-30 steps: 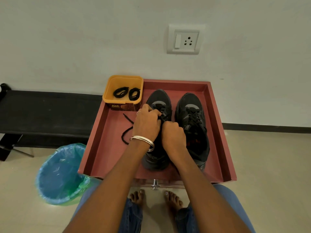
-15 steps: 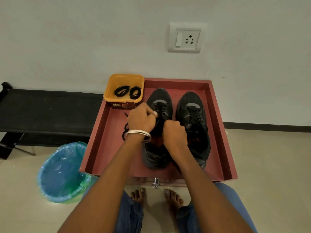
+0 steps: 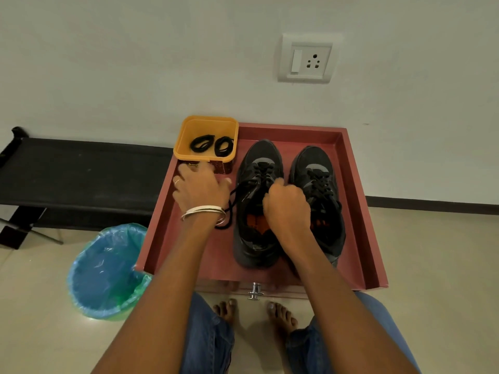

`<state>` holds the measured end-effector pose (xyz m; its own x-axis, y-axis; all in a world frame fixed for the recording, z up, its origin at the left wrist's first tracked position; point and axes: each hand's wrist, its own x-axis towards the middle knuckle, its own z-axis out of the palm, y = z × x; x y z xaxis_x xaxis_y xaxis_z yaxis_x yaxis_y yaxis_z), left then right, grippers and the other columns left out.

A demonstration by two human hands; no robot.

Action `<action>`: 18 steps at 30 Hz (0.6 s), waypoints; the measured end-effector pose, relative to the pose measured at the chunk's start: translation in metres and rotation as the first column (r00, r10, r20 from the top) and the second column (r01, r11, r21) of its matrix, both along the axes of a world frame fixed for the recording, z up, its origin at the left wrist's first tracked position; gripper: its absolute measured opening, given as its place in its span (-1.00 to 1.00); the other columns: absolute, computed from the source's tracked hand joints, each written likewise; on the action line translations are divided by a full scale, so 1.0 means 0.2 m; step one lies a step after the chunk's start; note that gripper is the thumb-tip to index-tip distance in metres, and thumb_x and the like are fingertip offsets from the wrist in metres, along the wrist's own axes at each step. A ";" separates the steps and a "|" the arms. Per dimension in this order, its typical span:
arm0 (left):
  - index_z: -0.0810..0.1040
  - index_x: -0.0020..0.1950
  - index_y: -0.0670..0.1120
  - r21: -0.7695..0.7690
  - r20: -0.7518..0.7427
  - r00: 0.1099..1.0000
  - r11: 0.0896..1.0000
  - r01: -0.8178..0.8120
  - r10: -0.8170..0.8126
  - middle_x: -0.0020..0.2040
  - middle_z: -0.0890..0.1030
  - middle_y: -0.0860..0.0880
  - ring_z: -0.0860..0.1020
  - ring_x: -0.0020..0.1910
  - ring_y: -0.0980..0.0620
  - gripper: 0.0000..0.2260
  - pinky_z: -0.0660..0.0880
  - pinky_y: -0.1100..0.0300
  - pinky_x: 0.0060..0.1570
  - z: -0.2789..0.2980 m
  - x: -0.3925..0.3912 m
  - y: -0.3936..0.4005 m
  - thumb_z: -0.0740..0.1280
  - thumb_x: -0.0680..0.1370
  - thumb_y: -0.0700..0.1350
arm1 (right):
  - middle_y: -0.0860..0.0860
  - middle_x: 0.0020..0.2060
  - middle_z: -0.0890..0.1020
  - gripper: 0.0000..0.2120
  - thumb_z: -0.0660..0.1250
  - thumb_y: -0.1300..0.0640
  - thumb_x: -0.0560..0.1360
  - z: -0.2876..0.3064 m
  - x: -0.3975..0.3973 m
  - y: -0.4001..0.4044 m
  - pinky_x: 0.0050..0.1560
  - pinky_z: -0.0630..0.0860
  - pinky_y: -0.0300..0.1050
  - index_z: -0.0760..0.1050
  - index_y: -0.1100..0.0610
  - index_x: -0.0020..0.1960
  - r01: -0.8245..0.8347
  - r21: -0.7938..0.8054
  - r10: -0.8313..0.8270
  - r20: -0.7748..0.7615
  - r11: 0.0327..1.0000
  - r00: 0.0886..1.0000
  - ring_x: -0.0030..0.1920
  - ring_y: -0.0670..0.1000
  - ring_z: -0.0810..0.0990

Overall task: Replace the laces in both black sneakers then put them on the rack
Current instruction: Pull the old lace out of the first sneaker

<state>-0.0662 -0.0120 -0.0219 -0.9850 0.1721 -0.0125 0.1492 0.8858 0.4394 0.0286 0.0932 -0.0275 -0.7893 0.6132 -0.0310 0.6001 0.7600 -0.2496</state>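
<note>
While we are looking down from the head camera, we are seeing a red tray [image 3: 359, 211] sitting against the wall, with a black bench [image 3: 81, 179] to its left and a blue-lined bin [image 3: 105, 271] on the floor beside the tray's near left corner. Two black sneakers are standing side by side in the tray, toes toward the wall: the left sneaker [image 3: 256, 238] partly unlaced, the right sneaker [image 3: 316, 168] laced up. An orange tub [image 3: 186, 130] is sitting in the tray's far left corner, holding two coiled black laces [image 3: 213, 144]. Our left hand [image 3: 201, 191] is hovering just in front of the tub with fingers curled, drawing the old lace [image 3: 237, 193] out sideways from the left sneaker; the strand is running taut to the hand and looping below the bangles on the wrist. Our right hand [image 3: 286, 209] is bunching into a fist over the left sneaker's tongue, fingers pinching its lacing.
</note>
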 end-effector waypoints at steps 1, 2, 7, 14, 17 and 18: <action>0.55 0.13 -0.05 0.031 -0.014 0.995 0.995 0.097 -0.096 0.17 0.47 -0.15 0.46 0.16 -0.20 -0.67 0.43 -0.06 0.12 0.01 0.01 0.01 0.41 0.45 0.08 | 0.21 0.16 0.52 -0.66 0.19 0.18 0.61 0.00 -0.01 0.01 -0.05 0.50 0.02 0.33 0.28 0.34 -0.010 0.042 0.012 -0.053 0.999 0.999 0.22 0.23 0.45; 0.57 0.11 -0.04 0.072 0.023 0.979 0.977 0.200 -0.202 0.12 0.53 -0.11 0.50 0.11 -0.14 -0.69 0.47 0.00 0.09 0.02 0.03 0.03 0.42 0.45 0.08 | 0.20 0.22 0.49 -0.61 0.21 0.16 0.60 -0.01 -0.02 0.02 0.04 0.49 0.03 0.31 0.24 0.39 -0.049 0.077 0.056 -0.092 0.996 0.994 0.26 0.22 0.40; 0.52 0.11 -0.16 -0.071 0.212 0.907 0.920 0.385 -0.363 0.04 0.57 -0.18 0.57 0.01 -0.25 -0.65 0.52 -0.01 -0.09 -0.06 0.13 0.11 0.37 0.47 0.06 | 0.17 0.31 0.43 -0.58 0.23 0.25 0.55 -0.06 -0.03 0.07 0.24 0.38 0.05 0.35 0.21 0.41 -0.236 0.066 0.240 -0.076 0.970 0.968 0.29 0.22 0.32; 0.44 0.24 -0.21 -0.173 0.140 0.962 0.951 0.257 -0.235 0.18 0.48 -0.23 0.51 0.13 -0.29 -0.68 0.42 -0.01 -0.11 -0.07 0.21 0.17 0.16 0.63 -0.01 | 0.23 0.13 0.53 -0.73 0.23 0.38 0.52 -0.08 -0.08 0.05 0.12 0.43 0.01 0.47 0.31 0.21 -0.197 0.129 0.218 -0.173 0.972 0.960 0.17 0.22 0.45; 0.46 0.23 -0.21 -0.160 0.158 0.966 0.960 0.231 -0.206 0.17 0.51 -0.23 0.51 0.14 -0.28 -0.66 0.44 -0.02 -0.09 -0.09 0.21 0.17 0.11 0.65 0.01 | 0.21 -0.22 0.60 -0.81 0.46 0.43 0.29 -0.10 -0.11 0.04 -0.29 0.53 -0.04 0.54 0.33 -0.12 -0.148 0.197 0.198 -0.261 0.969 0.945 -0.17 0.21 0.59; 0.47 0.23 -0.20 -0.152 0.160 0.966 0.962 0.227 -0.203 0.17 0.51 -0.23 0.51 0.14 -0.28 -0.65 0.44 -0.02 -0.09 -0.09 0.22 0.18 0.09 0.65 0.02 | 0.18 -0.32 0.59 -0.78 0.53 0.41 0.20 -0.09 -0.11 0.03 -0.40 0.50 -0.11 0.54 0.31 -0.22 -0.135 0.217 0.193 -0.273 0.967 0.942 -0.29 0.18 0.59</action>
<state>-0.0230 0.0232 -0.0396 -0.9109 0.3632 -0.1960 0.2912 0.9022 0.3183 0.0057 0.0996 -0.0461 -0.8361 0.4458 0.3195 0.3867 0.8923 -0.2331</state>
